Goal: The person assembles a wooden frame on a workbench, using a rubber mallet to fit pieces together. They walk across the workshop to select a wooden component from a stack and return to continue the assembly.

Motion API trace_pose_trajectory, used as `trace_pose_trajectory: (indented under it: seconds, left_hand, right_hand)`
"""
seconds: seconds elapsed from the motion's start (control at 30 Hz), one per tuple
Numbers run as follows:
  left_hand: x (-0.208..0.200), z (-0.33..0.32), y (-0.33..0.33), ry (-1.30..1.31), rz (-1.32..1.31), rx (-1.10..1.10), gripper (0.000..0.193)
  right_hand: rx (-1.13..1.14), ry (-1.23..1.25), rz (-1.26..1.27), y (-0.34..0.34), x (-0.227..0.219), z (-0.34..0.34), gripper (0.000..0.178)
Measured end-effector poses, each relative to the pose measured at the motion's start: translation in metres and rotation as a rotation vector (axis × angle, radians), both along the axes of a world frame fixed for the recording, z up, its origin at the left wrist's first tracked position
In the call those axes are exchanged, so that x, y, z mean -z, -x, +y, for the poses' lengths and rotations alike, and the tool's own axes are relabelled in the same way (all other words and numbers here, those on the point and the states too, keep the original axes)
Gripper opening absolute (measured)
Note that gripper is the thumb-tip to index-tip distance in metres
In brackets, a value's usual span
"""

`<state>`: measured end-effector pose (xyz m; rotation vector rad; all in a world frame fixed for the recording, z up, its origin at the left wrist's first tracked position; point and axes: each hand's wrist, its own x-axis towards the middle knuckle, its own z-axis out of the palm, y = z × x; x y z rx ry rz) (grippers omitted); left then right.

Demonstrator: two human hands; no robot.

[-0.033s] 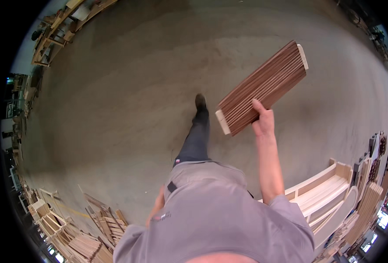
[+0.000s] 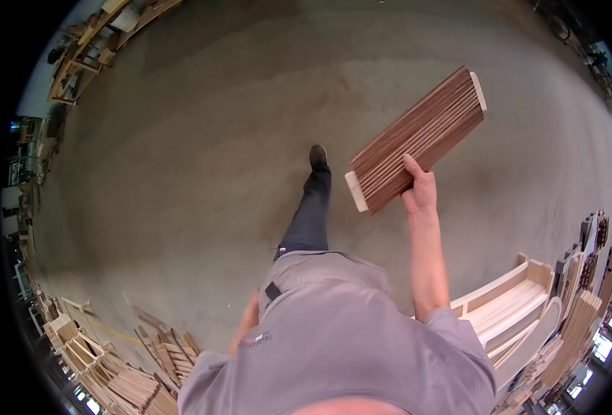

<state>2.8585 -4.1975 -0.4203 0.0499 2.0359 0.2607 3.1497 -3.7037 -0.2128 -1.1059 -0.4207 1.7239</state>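
Evidently, the person has the brown slatted piece [image 2: 416, 135] up in the right hand [image 2: 420, 190], clear of the concrete floor [image 2: 181, 152]. The thumb lies over its upper face near the middle of its near long edge, and the fingers go underneath out of sight; the hand is clamped on that edge alone. The piece tilts across the view, one short end toward the body and the other pointing away to the right. Thin pale lines run along its face, and a light wooden block [image 2: 356, 192] sits at the near short end, with a matching one [image 2: 479, 91] at the far end. Whether these blocks are fastened cannot be told.

The left arm [image 2: 246, 325] hangs beside the grey shirt [image 2: 361, 332]; its hand is hidden, so its grip cannot be told.

As far as can be judged, the lifting is done and the putting down is not: nothing but the right hand supports the piece. One dark shoe [image 2: 318, 156] stands out ahead, which suggests a step in mid-carry. At the floor's near right edge stands a pale bench-like frame [image 2: 513, 299], at its near left corner slatted wooden parts [image 2: 133, 384], and at its far left corner a timber rack [image 2: 97, 33].
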Motion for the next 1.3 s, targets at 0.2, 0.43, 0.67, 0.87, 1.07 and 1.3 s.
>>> trace_pose_trajectory:
  seconds: [0.2, 0.43, 0.67, 0.87, 1.07, 1.3]
  left_hand:
    - [0.035, 0.284, 0.108, -0.115, 0.040, 0.280, 0.029]
    - [-0.028, 0.710, 0.203, -0.525, 0.255, 0.305, 0.025]
    - [-0.062, 0.984, 0.190, -0.461, 0.583, 0.570, 0.025]
    - [-0.023, 1.072, 0.123, 0.105, 0.378, 0.579, 0.040]
    - [0.050, 1.057, 0.087, 0.242, 0.197, 0.468, 0.011]
    - [0.129, 1.387, 0.203, -0.622, -0.193, -0.100, 0.009]
  right_hand:
    - [0.075, 0.125, -0.171, 0.010, -0.002, 0.181, 0.058]
    - [0.097, 0.025, -0.222, 0.003, -0.020, 0.362, 0.057]
    - [-0.035, -0.140, -0.395, -0.008, 0.035, 0.624, 0.048]
    - [-0.180, -0.209, -0.329, 0.030, -0.001, 0.896, 0.038]
    - [-0.329, -0.243, -0.317, 0.096, 0.052, 1.033, 0.040]
    - [-0.522, -0.225, -0.363, 0.156, 0.000, 1.292, 0.052]
